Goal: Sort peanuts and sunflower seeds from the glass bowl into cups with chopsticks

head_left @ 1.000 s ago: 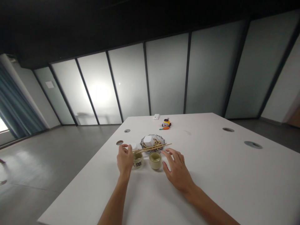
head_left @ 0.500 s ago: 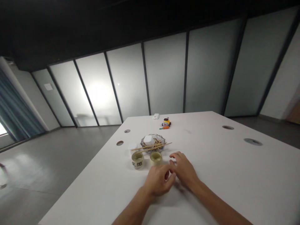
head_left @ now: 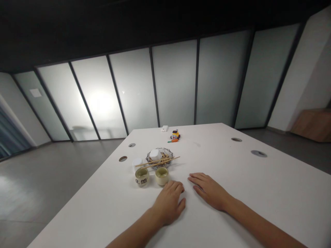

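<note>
My left hand rests on the white table just in front of a pale green cup, thumb apart from curved fingers, holding nothing. To its right, my right hand lies palm down with fingers stretched out, also without anything in it. A second cup, with dark characters on its side, stands left of the first. Behind the cups is a clear glass bowl holding small brown pieces and a white container. Two wooden chopsticks lie across the bowl's front.
A whitish lidded container stands left of the bowl. Farther back are an orange carrot-shaped item, a yellow and grey toy vehicle and a white box-like object. Several round holes pierce the tabletop.
My hands have moved apart and come down onto the table, the right one flattening out. The view has turned slightly right, so everything sits farther left in the picture.
</note>
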The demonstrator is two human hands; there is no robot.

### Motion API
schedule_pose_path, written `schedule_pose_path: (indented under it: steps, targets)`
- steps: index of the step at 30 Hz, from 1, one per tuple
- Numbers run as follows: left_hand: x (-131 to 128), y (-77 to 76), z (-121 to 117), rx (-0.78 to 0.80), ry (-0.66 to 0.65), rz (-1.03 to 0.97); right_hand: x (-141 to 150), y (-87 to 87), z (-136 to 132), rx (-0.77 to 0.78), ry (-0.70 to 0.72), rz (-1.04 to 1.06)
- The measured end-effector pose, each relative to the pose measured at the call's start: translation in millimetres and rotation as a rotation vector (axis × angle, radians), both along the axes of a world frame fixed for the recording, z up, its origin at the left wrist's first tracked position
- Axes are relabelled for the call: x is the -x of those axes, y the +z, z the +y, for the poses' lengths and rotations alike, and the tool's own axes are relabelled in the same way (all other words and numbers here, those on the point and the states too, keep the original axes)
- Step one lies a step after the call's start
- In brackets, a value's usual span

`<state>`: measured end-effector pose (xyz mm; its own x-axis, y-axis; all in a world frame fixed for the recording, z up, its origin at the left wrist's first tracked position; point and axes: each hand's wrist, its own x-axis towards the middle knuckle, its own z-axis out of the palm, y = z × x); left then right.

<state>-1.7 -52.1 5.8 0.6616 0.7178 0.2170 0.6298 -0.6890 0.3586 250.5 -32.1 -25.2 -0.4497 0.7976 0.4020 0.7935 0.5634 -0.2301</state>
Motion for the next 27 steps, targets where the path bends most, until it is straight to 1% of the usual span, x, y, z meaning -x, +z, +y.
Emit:
schedule_pose_path:
  steps: [3, 6, 10, 12, 15, 19, 23, 27]
  targets:
    - [-9, -0.2, 5, -0.019, -0.012, 0.024, -9, 0.1, -1, 0.004, -0.018, -0.008]
    - [-24, -2.0, 14, -0.008, -0.029, 0.028, -5, 0.3, -2, 0.008, -0.036, -0.028]
    - [-37, -5.6, 22, 0.041, 0.037, 0.009, 2, 0.1, -2, 0.001, -0.04, -0.049]
    - [-38, -6.6, 24, 0.065, 0.045, 0.004, 4, -0.8, -2, -0.021, -0.046, -0.054]
    - [-33, -6.6, 25, 0.075, 0.006, -0.021, 7, -4.1, 0, -0.067, -0.063, -0.05]
    - [-29, -6.5, 25, 0.078, -0.02, -0.031, 7, -12.5, 2, -0.089, -0.058, -0.035]
    - [-28, -6.7, 24, 0.117, -0.004, -0.027, 0, -19.4, 2, -0.054, -0.027, -0.021]
    - [-28, -5.5, 23, 0.149, 0.001, -0.025, -3, -15.8, 0, 0.003, -0.02, -0.024]
